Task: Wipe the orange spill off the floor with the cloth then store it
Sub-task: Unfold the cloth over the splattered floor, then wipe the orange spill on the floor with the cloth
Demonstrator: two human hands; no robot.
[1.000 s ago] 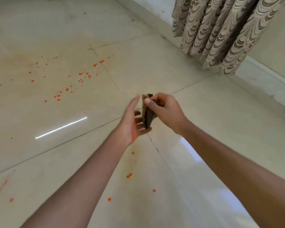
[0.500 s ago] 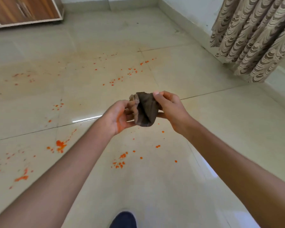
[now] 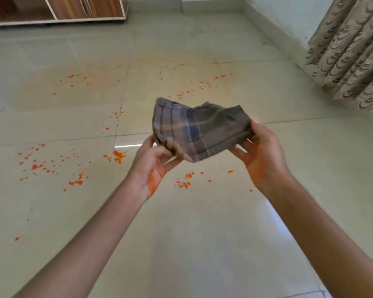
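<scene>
Head view, cloth [image 3: 199, 131]: checked, part-folded, held in the air above the floor [image 3: 202, 244].
Left hand [image 3: 152, 166]: fingers clamped on its left edge.
Right hand [image 3: 260, 157]: pinching its right corner.
Spill [image 3: 117, 155]: orange drops scattered widely, unwiped.
Advice: spread the cloth into 1 flat pad, then wipe inward from the outlying drops.

Grey-brown checked cloth [image 3: 199, 131], orange spill [image 3: 117, 156], beige floor [image 3: 202, 233], swirl-patterned curtain [image 3: 351, 54].
</scene>
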